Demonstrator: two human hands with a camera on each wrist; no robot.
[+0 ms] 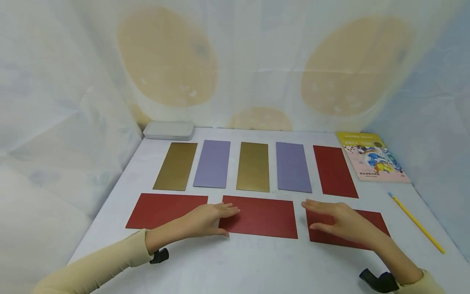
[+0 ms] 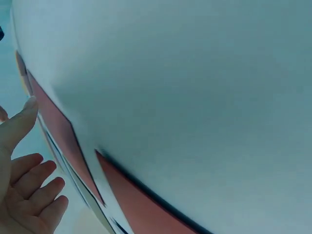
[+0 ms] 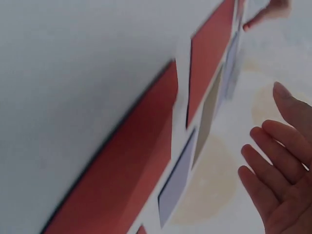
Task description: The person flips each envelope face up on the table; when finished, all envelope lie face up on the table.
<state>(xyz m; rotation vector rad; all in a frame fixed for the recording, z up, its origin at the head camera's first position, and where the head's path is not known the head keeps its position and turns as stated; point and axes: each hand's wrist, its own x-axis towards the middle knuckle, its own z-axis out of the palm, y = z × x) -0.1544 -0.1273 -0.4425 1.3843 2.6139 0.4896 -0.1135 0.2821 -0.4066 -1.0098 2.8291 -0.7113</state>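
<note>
Three red cards lie lengthwise in the near row: the left red card (image 1: 165,208), the middle red card (image 1: 268,216) and the right red card (image 1: 371,222). My left hand (image 1: 209,218) reaches over the gap between the left and middle ones, fingers extended and holding nothing. Over the right card is my right hand (image 1: 341,222), its thumb apart from the fingers and nothing gripped. In the right wrist view its fingers (image 3: 273,168) are loosely bent. The left hand's fingers (image 2: 39,190) look likewise relaxed in the left wrist view.
Behind stands a row with gold cards (image 1: 176,165) (image 1: 253,167), purple cards (image 1: 212,163) (image 1: 293,167) and an upright red card (image 1: 335,171). A pale case (image 1: 169,130) sits back left, a booklet (image 1: 374,157) back right, with a yellow pencil (image 1: 418,224) nearer. Fabric walls surround the table.
</note>
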